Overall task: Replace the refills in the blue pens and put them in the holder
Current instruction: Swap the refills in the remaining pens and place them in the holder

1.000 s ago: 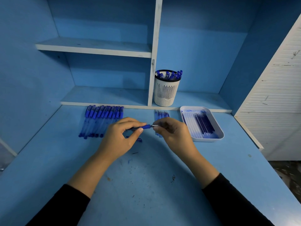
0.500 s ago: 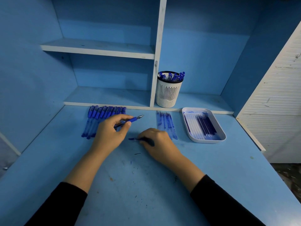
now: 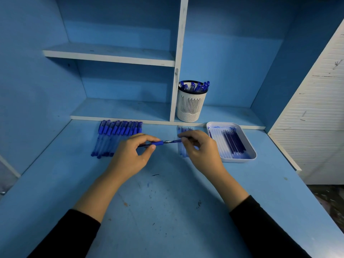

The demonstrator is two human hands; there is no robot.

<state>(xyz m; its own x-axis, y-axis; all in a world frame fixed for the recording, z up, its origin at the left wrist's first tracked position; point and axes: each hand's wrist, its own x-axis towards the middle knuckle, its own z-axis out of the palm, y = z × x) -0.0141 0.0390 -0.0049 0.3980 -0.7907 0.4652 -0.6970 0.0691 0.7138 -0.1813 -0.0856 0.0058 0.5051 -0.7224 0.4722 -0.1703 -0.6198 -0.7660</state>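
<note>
Half a second ago the right hand [image 3: 201, 149] was down on the worktop [image 3: 167, 211], closing on a small dark piece. The left hand [image 3: 130, 155] held the pen [image 3: 158, 143] alone, its tip bare. Now the right hand has come up. Its fingers pinch that piece, most likely the cap [image 3: 176, 141], against the tip end of the pen, while the left hand's fingers are curled round the pen's front part.

The pen lies level in the air, in front of the holder [image 3: 191, 105] and slightly to its left. I cannot tell whether the cap is seated yet. I judge this pen's refill is already in, so once capped it only needs dropping into the holder, where several pens stand.

A row of pens [image 3: 115, 138] waits front-left of the holder. Loose refills [image 3: 183, 154] lie straight in front of it, and a tray [image 3: 249, 158] of refills lies front-right.
</note>
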